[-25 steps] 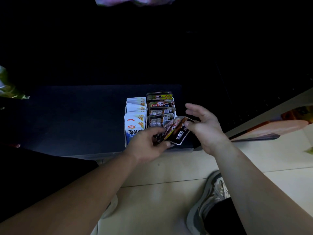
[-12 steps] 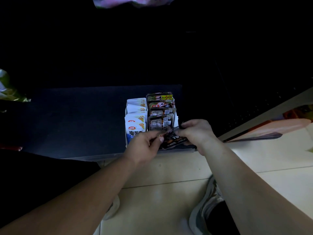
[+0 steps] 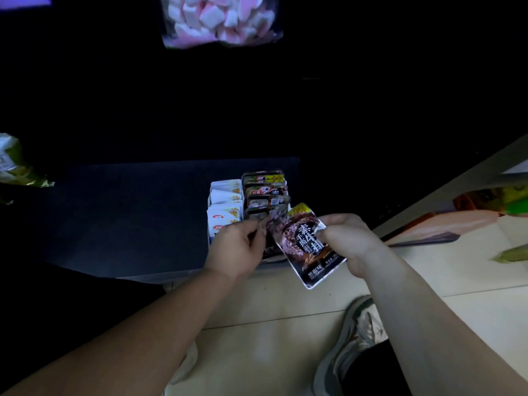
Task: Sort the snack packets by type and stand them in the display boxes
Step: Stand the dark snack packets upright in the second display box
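The dark desk (image 3: 128, 218) fills mid-frame. On it the display boxes (image 3: 210, 200) hold white packets (image 3: 225, 208) at left and dark packets (image 3: 265, 190) at right. Just below, the right hand (image 3: 347, 241) pinches a held packet (image 3: 303, 247). The left hand (image 3: 237, 250) grips what seem to be more, blurred. Sorting looks midway; next, the held packet needs standing upright in the dark row.

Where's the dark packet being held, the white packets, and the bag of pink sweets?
dark packet (image 3: 303, 248), head view, its printed front.
white packets (image 3: 225, 209), head view, top of a front one.
bag of pink sweets (image 3: 220, 18), head view, its middle.
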Motion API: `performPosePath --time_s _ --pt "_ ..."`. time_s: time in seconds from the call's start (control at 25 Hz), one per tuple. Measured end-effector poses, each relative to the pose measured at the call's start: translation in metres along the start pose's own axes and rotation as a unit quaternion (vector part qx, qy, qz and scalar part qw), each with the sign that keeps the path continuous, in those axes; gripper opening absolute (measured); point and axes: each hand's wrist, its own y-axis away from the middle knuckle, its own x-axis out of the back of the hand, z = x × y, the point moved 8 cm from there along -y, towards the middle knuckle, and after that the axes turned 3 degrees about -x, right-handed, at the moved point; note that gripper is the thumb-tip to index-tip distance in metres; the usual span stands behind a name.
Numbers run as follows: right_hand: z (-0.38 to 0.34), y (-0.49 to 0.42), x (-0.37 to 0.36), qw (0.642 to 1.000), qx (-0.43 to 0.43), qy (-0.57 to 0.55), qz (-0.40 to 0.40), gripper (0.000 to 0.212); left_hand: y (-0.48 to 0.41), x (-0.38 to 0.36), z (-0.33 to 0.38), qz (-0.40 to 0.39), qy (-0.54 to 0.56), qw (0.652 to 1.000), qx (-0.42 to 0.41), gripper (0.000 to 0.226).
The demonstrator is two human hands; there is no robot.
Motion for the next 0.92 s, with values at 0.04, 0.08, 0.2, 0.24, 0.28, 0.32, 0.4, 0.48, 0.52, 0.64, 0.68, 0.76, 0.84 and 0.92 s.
performPosePath --time_s 0.04,0.08,0.2,0.24,0.28,0.32,0.4,0.48,0.52,0.64,0.68,0.76,0.84,0.92 --pt "-0.004 0.006 0.008 0.999 0.026 -0.015 0.020 0.030 0.000 0.002 0.001 0.008 0.000 1.000 0.012 0.027" --pt "-0.009 0.012 0.017 0.996 0.058 -0.037 0.052 0.029 0.000 0.004 0.001 0.014 0.005 1.000 0.025 0.026" --pt "-0.023 0.024 0.036 0.966 0.159 -0.144 0.145 0.021 0.001 0.005 0.000 0.009 0.022 0.998 0.065 0.018" --pt "-0.027 0.026 0.035 0.956 0.183 -0.176 0.149 0.017 0.002 0.005 -0.001 0.008 0.025 0.997 0.074 0.019" --pt "-0.030 0.026 0.029 0.949 0.197 -0.199 0.142 0.014 0.002 0.005 -0.002 0.013 0.028 0.996 0.083 0.021" --pt "-0.032 0.024 0.021 0.947 0.201 -0.216 0.128 0.013 0.001 0.008 -0.002 0.026 0.028 0.995 0.091 0.023" --pt "-0.032 0.014 -0.001 0.952 0.193 -0.217 0.101 0.015 -0.001 0.017 -0.005 0.057 0.019 0.992 0.109 0.024" --pt "-0.029 0.002 -0.018 0.961 0.177 -0.195 0.085 0.018 -0.002 0.025 -0.008 0.080 0.023 0.989 0.124 0.025" --pt "-0.025 -0.006 -0.025 0.966 0.166 -0.185 0.077 0.020 -0.003 0.028 -0.007 0.090 0.033 0.987 0.127 0.026" --pt "-0.018 -0.022 -0.045 0.980 0.141 -0.133 0.034 0.022 -0.004 0.030 0.001 0.109 0.048 0.987 0.109 0.028" --pt "-0.017 -0.024 -0.054 0.984 0.139 -0.112 0.014 0.024 -0.005 0.026 0.006 0.103 0.045 0.990 0.091 0.028" --pt "-0.019 -0.024 -0.074 0.985 0.136 -0.095 -0.048 0.030 -0.007 0.012 0.018 0.063 0.070 0.995 0.033 0.023" --pt "-0.023 -0.020 -0.087 0.974 0.125 -0.133 -0.135 0.053 -0.008 -0.006 0.022 0.021 0.123 0.992 0.010 0.012" --pt "-0.026 -0.018 -0.085 0.956 0.098 -0.186 -0.205 0.061 -0.007 -0.016 0.015 -0.010 0.166 0.985 0.052 0.015"
